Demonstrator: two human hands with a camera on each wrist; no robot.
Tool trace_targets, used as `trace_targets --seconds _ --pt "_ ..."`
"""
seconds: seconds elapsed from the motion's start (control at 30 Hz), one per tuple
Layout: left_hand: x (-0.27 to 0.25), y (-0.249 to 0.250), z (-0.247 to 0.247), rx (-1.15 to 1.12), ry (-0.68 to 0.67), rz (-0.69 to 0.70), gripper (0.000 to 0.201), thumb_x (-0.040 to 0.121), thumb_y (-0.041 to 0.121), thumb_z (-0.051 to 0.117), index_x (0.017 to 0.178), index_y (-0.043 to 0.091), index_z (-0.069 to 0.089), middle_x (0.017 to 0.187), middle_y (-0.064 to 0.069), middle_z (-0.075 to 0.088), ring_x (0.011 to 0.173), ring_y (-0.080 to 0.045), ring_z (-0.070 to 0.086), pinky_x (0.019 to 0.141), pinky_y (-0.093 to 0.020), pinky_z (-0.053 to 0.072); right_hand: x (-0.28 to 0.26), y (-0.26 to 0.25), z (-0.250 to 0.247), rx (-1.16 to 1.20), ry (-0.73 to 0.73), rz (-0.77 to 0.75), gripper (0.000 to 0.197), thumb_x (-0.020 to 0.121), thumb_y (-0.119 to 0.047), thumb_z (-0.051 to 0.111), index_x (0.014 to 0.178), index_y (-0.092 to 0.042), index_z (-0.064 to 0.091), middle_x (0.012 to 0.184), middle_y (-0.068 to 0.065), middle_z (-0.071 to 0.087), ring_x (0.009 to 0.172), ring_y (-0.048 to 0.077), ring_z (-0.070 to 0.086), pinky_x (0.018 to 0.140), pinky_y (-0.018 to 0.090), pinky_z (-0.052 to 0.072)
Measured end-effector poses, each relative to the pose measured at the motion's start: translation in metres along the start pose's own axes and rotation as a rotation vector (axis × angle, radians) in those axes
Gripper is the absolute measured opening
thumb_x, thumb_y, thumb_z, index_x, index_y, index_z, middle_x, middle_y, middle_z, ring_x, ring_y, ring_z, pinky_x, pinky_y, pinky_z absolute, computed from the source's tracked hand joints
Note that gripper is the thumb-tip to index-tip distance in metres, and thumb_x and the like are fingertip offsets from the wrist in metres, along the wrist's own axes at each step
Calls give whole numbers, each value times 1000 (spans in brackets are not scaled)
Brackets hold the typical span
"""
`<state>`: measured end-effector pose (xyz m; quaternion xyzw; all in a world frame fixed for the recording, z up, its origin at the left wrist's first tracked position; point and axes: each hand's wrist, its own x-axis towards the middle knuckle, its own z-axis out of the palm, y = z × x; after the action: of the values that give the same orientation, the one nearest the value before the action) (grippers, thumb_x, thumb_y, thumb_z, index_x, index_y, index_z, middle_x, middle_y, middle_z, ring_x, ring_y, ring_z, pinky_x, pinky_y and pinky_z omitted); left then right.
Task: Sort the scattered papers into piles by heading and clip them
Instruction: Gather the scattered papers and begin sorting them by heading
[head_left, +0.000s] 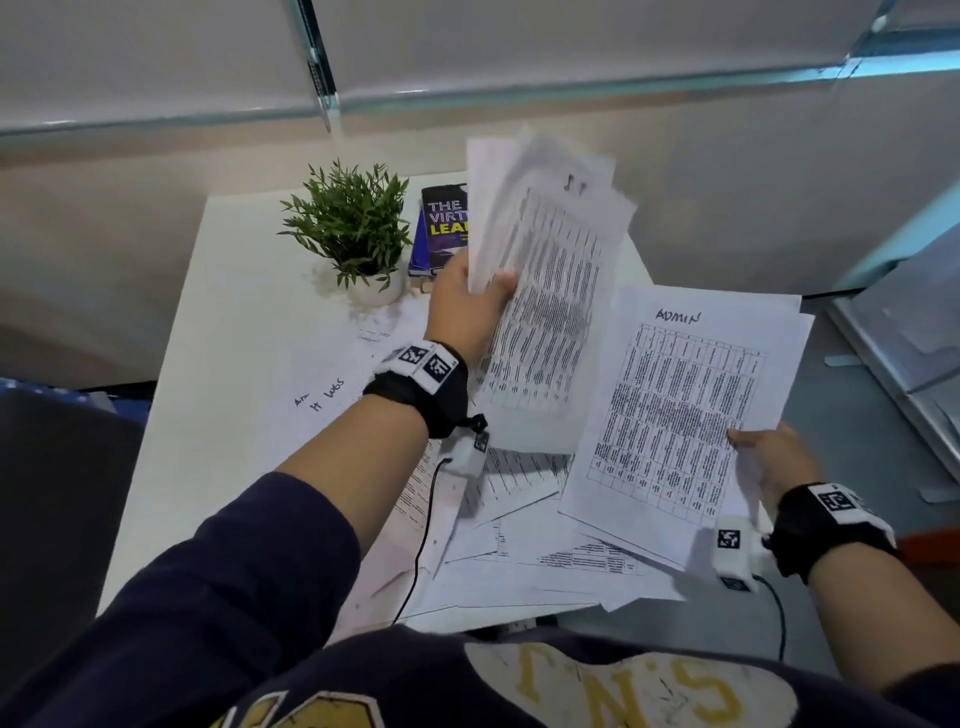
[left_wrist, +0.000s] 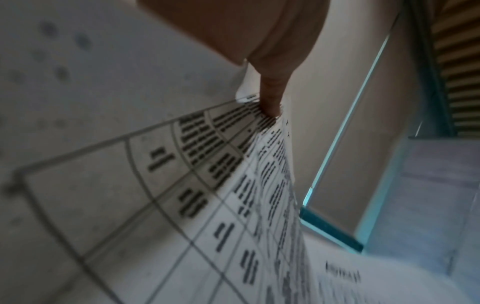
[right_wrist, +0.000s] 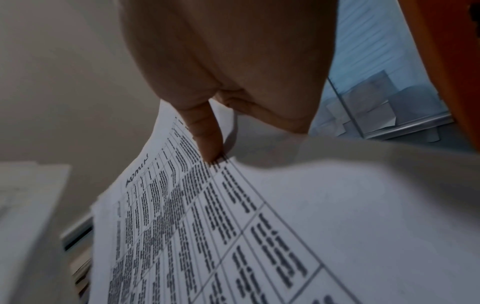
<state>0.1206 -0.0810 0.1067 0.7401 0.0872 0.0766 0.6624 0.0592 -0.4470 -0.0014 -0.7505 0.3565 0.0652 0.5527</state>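
My left hand (head_left: 470, 301) grips a fanned bundle of printed table sheets (head_left: 545, 291) and holds it up over the desk. In the left wrist view the thumb (left_wrist: 271, 96) presses on those sheets (left_wrist: 207, 185). My right hand (head_left: 774, 457) pinches a small stack of sheets headed "ADMIN" (head_left: 680, 415) at its right edge, low and to the right of the bundle. The right wrist view has the thumb (right_wrist: 205, 135) on the ADMIN sheet (right_wrist: 233, 216). More papers (head_left: 519, 551) lie scattered on the white desk (head_left: 228, 322) beneath both hands; one (head_left: 322, 395) has a handwritten heading.
A small potted plant (head_left: 353, 228) stands at the back of the desk, with a dark book (head_left: 444, 223) beside it. A glass partition (head_left: 467, 93) runs behind. A cable (head_left: 421, 545) hangs from my left wrist across the papers. A grey tray (head_left: 904, 338) lies at the right.
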Motion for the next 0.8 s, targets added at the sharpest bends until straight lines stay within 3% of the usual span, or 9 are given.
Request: trace_targets --seconds 0.07,0.2,0.3,0.37,0.43,0.5,0.63,0.73,0.8 --pt "4 17 -12 -116 48 13 27 91 20 68 116 14 60 109 -1 71 97 -11 69 81 -21 57 -2 -4 0 -23 13 -4 15 88 -12 67 102 -13 60 125 14 61 120 33 55 105 46 41" --pt "18 12 -58 -346 271 -85 27 86 20 70 111 16 61 117 -6 70 108 -20 67 97 -36 53 -2 -12 1 -69 43 -43 25 88 -18 68 109 -14 55 113 11 62 115 33 58 102 46 45" --pt "15 -28 -92 -310 440 -319 82 77 29 71 146 0 36 144 -13 50 128 -24 53 111 -42 39 -5 -24 9 -109 30 -103 40 86 -18 67 123 -6 59 89 2 61 109 35 62 96 44 48" --pt "0 -59 -109 -213 488 -458 90 84 26 68 154 2 16 158 -13 31 138 -27 40 115 -40 30 -9 -30 20 -157 23 -154 39 89 -6 60 128 -4 59 100 8 63 115 40 57 100 44 46" --pt "-17 -91 -123 -72 518 -546 79 92 22 62 154 4 19 153 -10 36 128 -32 50 106 -37 41 -11 -38 32 -163 18 -197 35 94 2 50 126 -3 63 120 22 57 118 43 52 105 43 42" --pt "-35 -118 -134 31 505 -637 68 94 19 58 152 4 27 133 -3 48 90 -32 60 76 -34 50 -13 -47 47 -224 -28 -232 29 97 -3 52 123 0 65 118 18 55 114 40 55 107 41 40" --pt "-60 -160 -146 345 385 -840 34 89 24 55 112 0 56 114 -24 64 82 -34 60 73 -42 54 -26 -71 70 -138 -17 -243 32 88 -9 64 120 -6 62 97 9 62 93 22 55 80 29 45" --pt "-71 -175 -150 743 268 -952 43 89 35 51 121 7 56 129 -22 50 110 -39 56 98 -44 47 -38 -88 80 -44 -9 -307 15 88 0 62 99 -10 65 70 -2 66 80 20 56 51 13 45" --pt "-74 -176 -148 785 255 -928 45 90 35 51 128 11 53 138 -22 40 120 -40 49 105 -46 41 -40 -97 82 -25 -26 -357 22 88 2 62 109 -6 65 61 -13 63 81 17 57 45 3 40"
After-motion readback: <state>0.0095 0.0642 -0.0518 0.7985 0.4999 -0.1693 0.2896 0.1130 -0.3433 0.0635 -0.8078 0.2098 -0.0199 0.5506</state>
